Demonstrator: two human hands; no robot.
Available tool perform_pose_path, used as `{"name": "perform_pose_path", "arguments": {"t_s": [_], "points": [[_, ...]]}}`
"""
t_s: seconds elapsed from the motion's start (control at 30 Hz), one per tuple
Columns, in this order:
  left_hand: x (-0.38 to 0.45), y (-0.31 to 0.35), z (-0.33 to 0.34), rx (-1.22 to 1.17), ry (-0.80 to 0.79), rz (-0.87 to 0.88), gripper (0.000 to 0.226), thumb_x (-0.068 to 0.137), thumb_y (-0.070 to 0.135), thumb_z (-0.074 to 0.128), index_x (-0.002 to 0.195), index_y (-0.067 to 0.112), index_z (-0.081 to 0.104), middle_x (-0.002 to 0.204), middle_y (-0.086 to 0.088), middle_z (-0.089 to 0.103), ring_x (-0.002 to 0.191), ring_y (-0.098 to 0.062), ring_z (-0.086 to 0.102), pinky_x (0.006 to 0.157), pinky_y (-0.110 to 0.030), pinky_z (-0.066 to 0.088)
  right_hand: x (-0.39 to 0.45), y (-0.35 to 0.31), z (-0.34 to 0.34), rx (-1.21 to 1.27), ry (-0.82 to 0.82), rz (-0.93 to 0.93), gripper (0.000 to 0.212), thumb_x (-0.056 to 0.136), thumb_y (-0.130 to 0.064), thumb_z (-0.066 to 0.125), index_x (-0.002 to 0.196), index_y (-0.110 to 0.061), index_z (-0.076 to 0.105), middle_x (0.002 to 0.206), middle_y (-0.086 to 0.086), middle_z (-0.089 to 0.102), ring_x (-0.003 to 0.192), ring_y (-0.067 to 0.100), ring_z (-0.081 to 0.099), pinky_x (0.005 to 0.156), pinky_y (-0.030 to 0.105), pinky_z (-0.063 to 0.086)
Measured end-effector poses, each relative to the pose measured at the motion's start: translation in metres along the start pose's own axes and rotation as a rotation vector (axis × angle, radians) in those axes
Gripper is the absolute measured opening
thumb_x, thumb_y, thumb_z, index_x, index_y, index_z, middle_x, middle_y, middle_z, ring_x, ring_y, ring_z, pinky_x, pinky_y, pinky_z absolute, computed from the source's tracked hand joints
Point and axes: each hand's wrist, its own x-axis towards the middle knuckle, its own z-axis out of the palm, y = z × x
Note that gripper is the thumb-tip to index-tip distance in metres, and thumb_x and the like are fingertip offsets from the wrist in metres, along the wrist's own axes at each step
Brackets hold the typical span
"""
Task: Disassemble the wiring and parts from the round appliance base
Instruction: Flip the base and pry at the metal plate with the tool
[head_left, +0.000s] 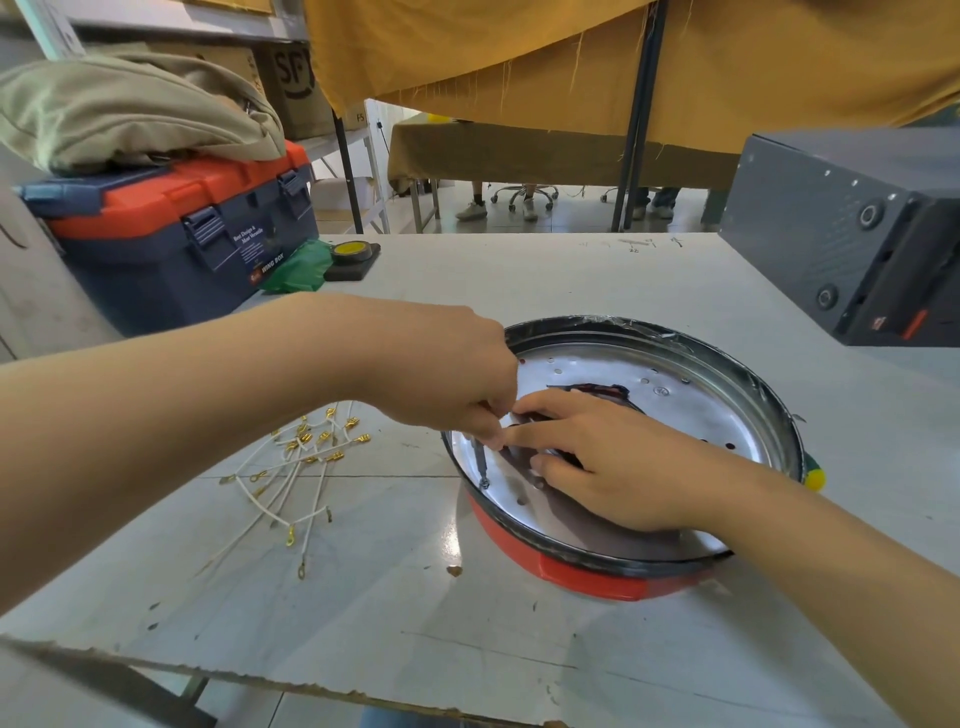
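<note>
Fingers of my left hand (467, 379) pinch a screwdriver (480, 460) upright on a screw; my right hand (613, 462) lies flat, steadying the base (675, 343).

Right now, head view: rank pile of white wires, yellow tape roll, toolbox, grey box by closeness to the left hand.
1. pile of white wires: on the table just left of and below the left hand.
2. yellow tape roll: farther back on the table, left of centre.
3. toolbox: back left corner.
4. grey box: far right, beyond the round appliance base.
</note>
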Motion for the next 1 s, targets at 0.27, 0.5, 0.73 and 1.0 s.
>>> {"name": "perform_pose_path", "arguments": {"t_s": [0.27, 0.5, 0.73, 1.0], "points": [[0.005, 0.004, -0.004, -0.103, 0.003, 0.048, 0.008, 0.086, 0.030, 0.065, 0.082, 0.035, 0.059, 0.088, 0.010, 0.060, 0.082, -0.010, 0.055, 0.071, -0.024, 0.046, -0.001, 0.000, -0.001, 0.012, 0.003, -0.010, 0.037, 0.101, -0.026, 0.036, 0.132, -0.038, 0.051, 0.142, -0.015, 0.035, 0.123, 0.019, 0.037, 0.098, 0.027, 0.031], [0.010, 0.008, -0.007, 0.086, -0.017, -0.036, 0.045, 0.095, 0.047, 0.043, 0.057, 0.023, 0.040, 0.058, 0.007, 0.044, 0.054, -0.008, 0.039, 0.054, -0.021, 0.033, 0.000, 0.000, 0.001, 0.002, -0.001, -0.008, 0.041, 0.101, -0.027, 0.036, 0.138, -0.043, 0.043, 0.151, -0.015, 0.028, 0.130, 0.019, 0.032, 0.108, 0.032, 0.027], [0.004, 0.010, -0.007, 0.044, -0.007, -0.003, 0.015, 0.088, 0.043, 0.057, 0.086, 0.028, 0.058, 0.083, 0.007, 0.059, 0.075, -0.011, 0.051, 0.073, -0.027, 0.044, 0.000, -0.002, -0.001, -0.002, -0.003, -0.012, 0.041, 0.101, -0.025, 0.036, 0.138, -0.040, 0.043, 0.149, -0.015, 0.031, 0.128, 0.020, 0.034, 0.107, 0.030, 0.027], [0.004, 0.012, -0.006, 0.112, -0.017, -0.027, 0.029, 0.092, 0.045, 0.052, 0.081, 0.019, 0.060, 0.070, 0.005, 0.053, 0.059, -0.009, 0.042, 0.055, -0.020, 0.033, -0.001, -0.003, -0.002, -0.007, -0.013, 0.003, 0.041, 0.101, -0.026, 0.036, 0.139, -0.040, 0.043, 0.148, -0.014, 0.030, 0.128, 0.019, 0.035, 0.105, 0.030, 0.028]]}}
